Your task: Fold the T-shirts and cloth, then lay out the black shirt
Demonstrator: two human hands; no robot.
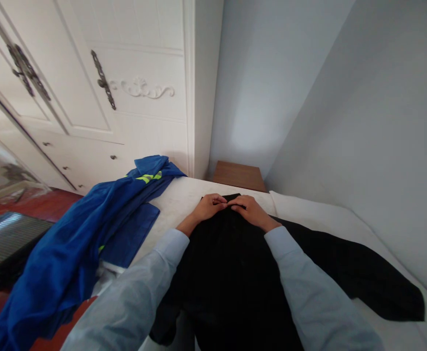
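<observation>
A black garment (235, 263) lies spread on a white bed (184, 195), one sleeve stretching out to the right. My left hand (208, 205) and my right hand (249, 208) meet at its far edge, near the collar. Both hands have their fingers curled and pinched on the black cloth, fingertips almost touching each other. My light grey sleeves run down from the hands to the bottom of the view.
A blue garment with yellow-green stripes (89, 229) drapes over the bed's left edge toward the red floor. A white wardrobe with dark metal handles (103, 83) stands behind. A brown wooden bedside table (239, 175) sits in the corner. A grey wall runs along the right.
</observation>
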